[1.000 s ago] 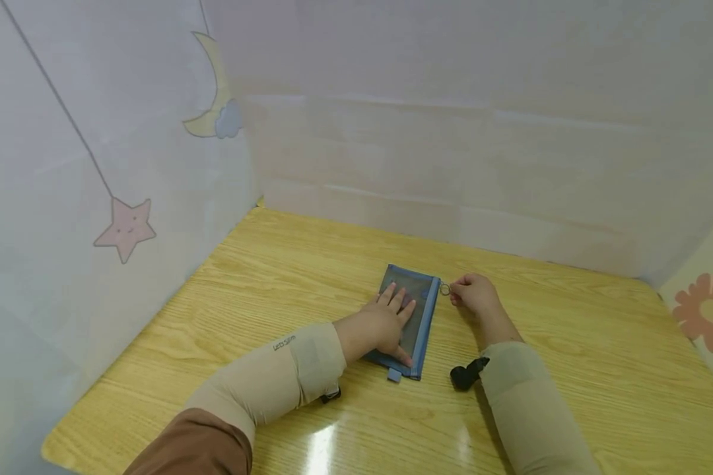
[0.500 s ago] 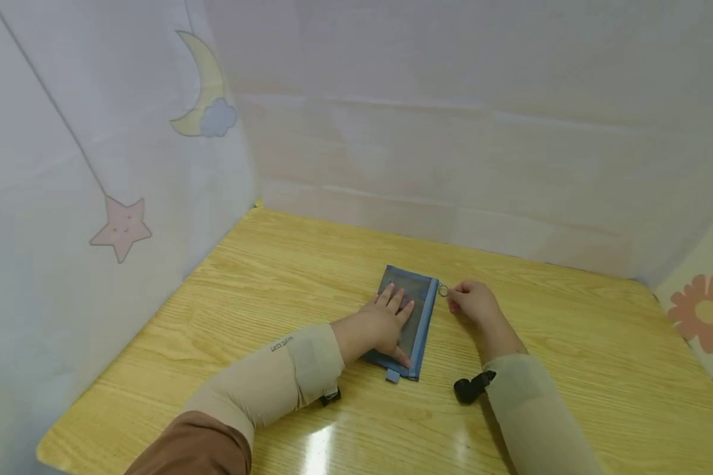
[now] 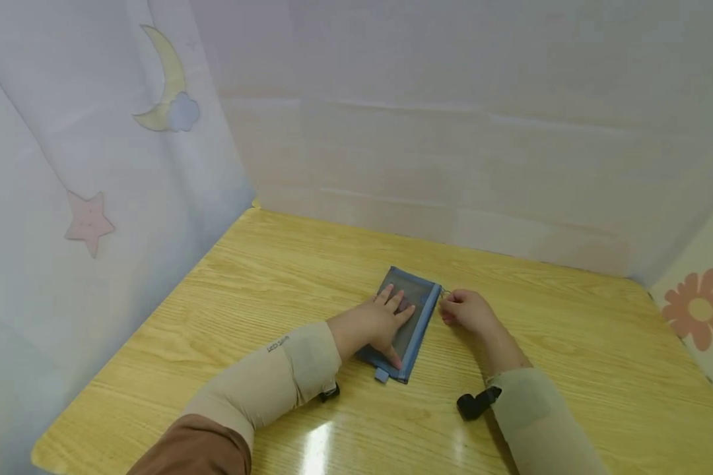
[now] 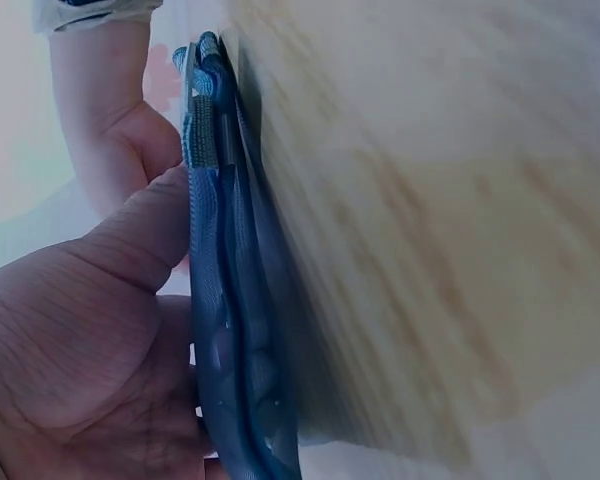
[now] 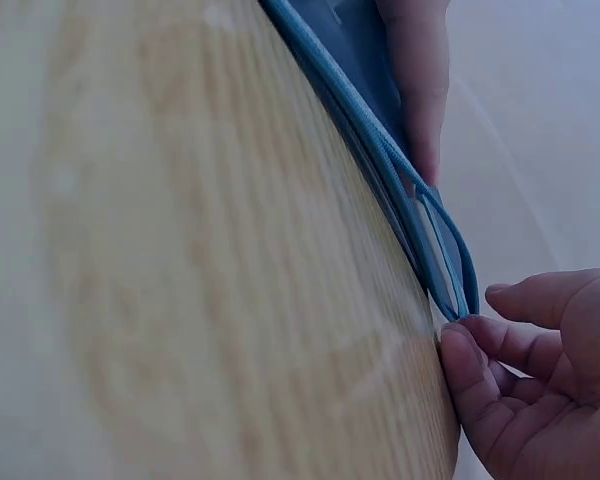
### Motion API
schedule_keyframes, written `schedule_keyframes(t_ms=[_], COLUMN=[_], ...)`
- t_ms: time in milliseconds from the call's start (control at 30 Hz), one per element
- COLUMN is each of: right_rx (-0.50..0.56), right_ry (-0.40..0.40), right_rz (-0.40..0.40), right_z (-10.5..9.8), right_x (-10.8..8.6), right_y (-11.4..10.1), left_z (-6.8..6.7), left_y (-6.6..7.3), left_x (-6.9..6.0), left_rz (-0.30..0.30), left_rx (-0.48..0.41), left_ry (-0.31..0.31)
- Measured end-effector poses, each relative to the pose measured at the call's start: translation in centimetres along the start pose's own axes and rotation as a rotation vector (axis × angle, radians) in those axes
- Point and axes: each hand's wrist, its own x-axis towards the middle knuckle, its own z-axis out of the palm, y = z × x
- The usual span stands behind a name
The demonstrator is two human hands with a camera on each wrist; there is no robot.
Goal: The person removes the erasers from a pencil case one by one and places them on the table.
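A blue zip pouch (image 3: 410,330) with a greyish see-through front lies flat on the table. Across it rests my left hand (image 3: 374,328), palm down with fingers spread. At the pouch's far right corner, my right hand (image 3: 471,311) pinches the zipper pull's small ring (image 3: 445,292), mostly covered by the fingertips. In the right wrist view, the right hand (image 5: 540,375) holds the tip between thumb and forefinger, and the blue edges (image 5: 450,245) bow apart there. The left wrist view shows the pouch (image 4: 230,330) edge-on against the left hand (image 4: 90,330).
The yellow wood-grain table (image 3: 261,277) spreads around the pouch. Pale cloth walls (image 3: 428,158) stand behind it and at both sides, printed with a moon, a star and a flower. A black wrist camera (image 3: 475,404) hangs by the right forearm.
My right hand has shifted slightly toward me and closer to the pouch, still pinching the ring. The pouch's near end has swung a little left under my left hand. The left cloth has shifted.
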Motion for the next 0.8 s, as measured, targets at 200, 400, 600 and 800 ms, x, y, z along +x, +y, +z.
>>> schedule_keyframes(t_ms=[200, 400, 600, 800], right_rx=[0.025, 0.007, 0.024, 0.047], right_ry=[-0.016, -0.025, -0.068, -0.094], right_rz=[0.003, 0.001, 0.000, -0.018], right_z=[0.6, 1.1, 1.4, 1.7], right_x=[-0.7, -1.3, -1.8, -2.2], right_y=[-0.1, -0.3, -0.6, -0.5], left_z=[0.1, 0.1, 0.2, 0.6], left_y=[-0.6, -1.1, -1.6, -2.1], left_x=[-0.2, -0.4, -0.4, -0.2], left_rz=[0.057, 0.115, 0.146, 0.175], left_rx=[-0.008, -0.004, -0.067, -0.142], left_ry=[0.017, 0.031, 0.055, 0.083])
